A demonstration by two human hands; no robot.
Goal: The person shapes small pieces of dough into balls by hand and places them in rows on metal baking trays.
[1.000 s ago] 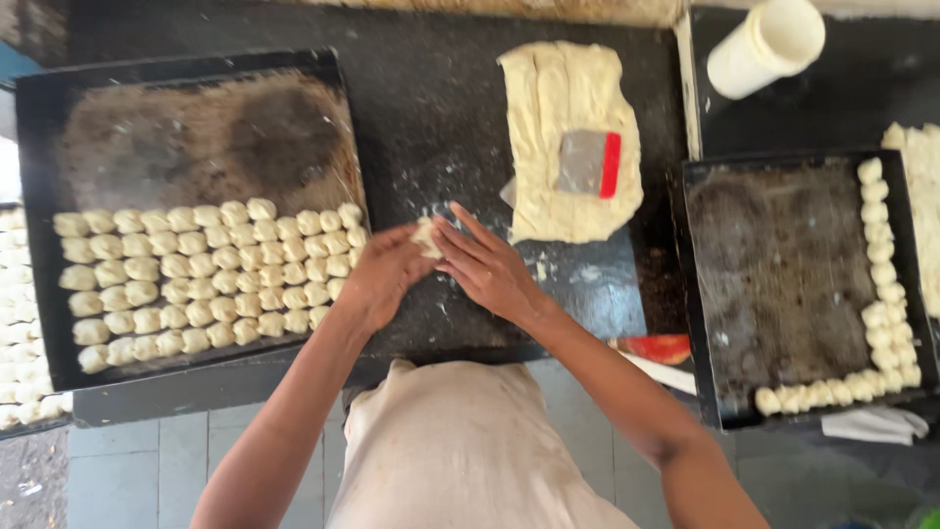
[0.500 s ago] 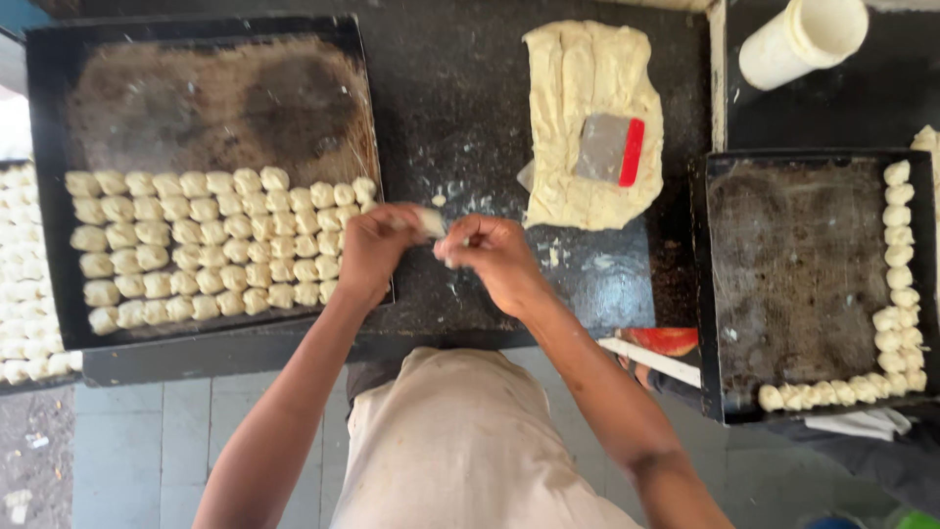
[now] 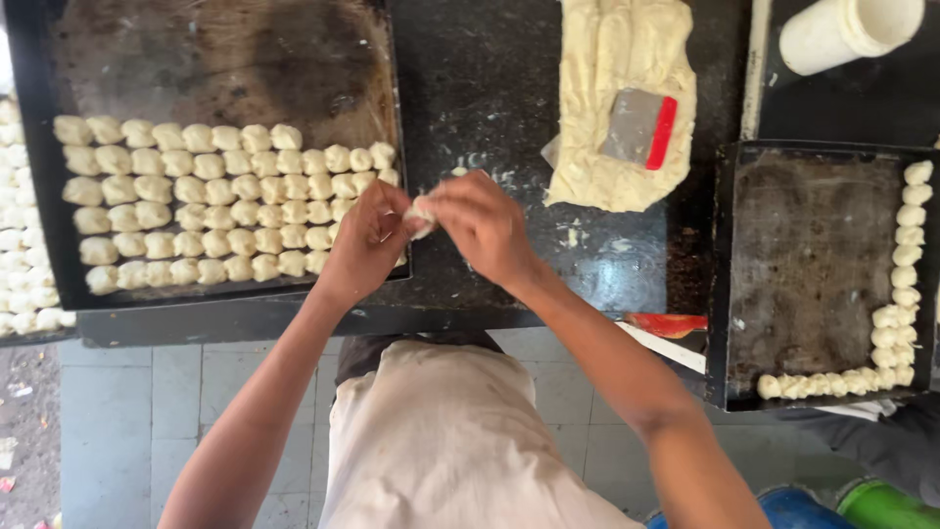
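Both hands, left hand (image 3: pixel 367 240) and right hand (image 3: pixel 485 225), pinch one small dough piece (image 3: pixel 421 211) between closed fingertips above the dark counter (image 3: pixel 490 88); grey floor tiles (image 3: pixel 127 411) lie below its front edge.

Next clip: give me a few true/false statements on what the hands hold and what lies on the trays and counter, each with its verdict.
1. Both the left hand and the right hand pinch one small piece of dough. True.
2. The left tray is completely filled with dough pieces. False: only its lower half holds rows; the upper half is bare.
3. A scraper with a red edge lies on the flat sheet of dough. True.
4. The right tray holds pieces in its centre. False: they line only its right and bottom edges.
5. The white cup stands on the left tray. False: it lies on the counter, top right.
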